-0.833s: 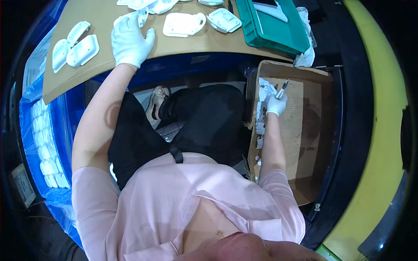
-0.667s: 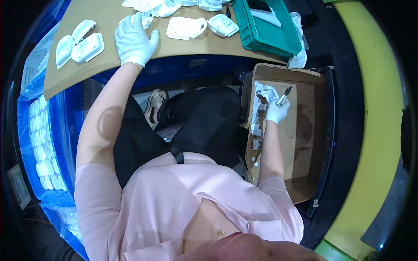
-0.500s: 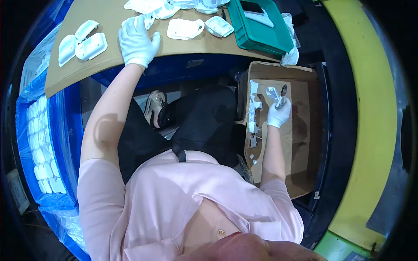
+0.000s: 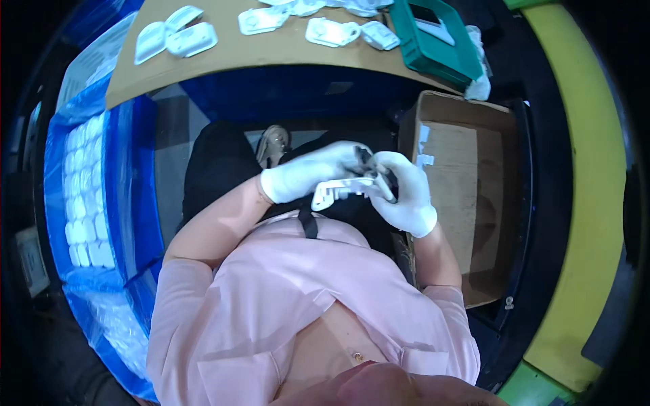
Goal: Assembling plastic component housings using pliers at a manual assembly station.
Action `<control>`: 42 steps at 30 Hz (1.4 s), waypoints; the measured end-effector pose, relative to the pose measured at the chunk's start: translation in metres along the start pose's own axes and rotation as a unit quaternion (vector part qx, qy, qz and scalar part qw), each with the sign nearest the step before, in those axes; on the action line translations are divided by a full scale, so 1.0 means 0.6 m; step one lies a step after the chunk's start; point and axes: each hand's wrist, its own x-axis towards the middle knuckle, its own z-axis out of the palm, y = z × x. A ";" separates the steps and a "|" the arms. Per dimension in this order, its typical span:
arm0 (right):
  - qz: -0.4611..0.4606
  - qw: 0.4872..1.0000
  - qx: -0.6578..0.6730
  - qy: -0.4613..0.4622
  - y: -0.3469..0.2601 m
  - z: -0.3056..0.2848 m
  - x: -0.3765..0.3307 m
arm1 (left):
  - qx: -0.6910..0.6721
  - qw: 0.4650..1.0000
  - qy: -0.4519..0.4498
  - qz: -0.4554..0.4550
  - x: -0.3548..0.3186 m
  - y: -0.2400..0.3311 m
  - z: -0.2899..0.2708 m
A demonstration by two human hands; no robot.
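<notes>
Below the tan worktop, over my lap, both gloved hands meet on one white plastic part: my left hand curls around its upper edge, my right hand grips its right end. Six or so white pieces lie on the worktop, beside one green box; one open cardboard box stands at my right.

A tan worktop runs along the top of the frame, strewn with white plastic parts. A green case sits at upper right, an open cardboard box right of centre, blue bins on the left.
</notes>
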 end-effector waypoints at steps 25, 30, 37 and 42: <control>-0.023 0.991 -0.058 -0.122 -0.021 0.071 -0.017 | -0.003 0.972 0.147 0.184 -0.091 0.061 -0.022; -0.049 0.990 -0.039 -0.125 -0.022 0.074 -0.012 | 0.097 0.963 0.192 0.165 -0.097 0.067 -0.016; -0.032 0.989 -0.040 -0.138 -0.022 0.074 -0.012 | 0.151 0.953 0.223 0.136 -0.095 0.076 0.004; 0.011 0.982 -0.044 -0.183 -0.018 0.072 -0.012 | 0.173 0.951 0.222 0.127 -0.089 0.073 0.014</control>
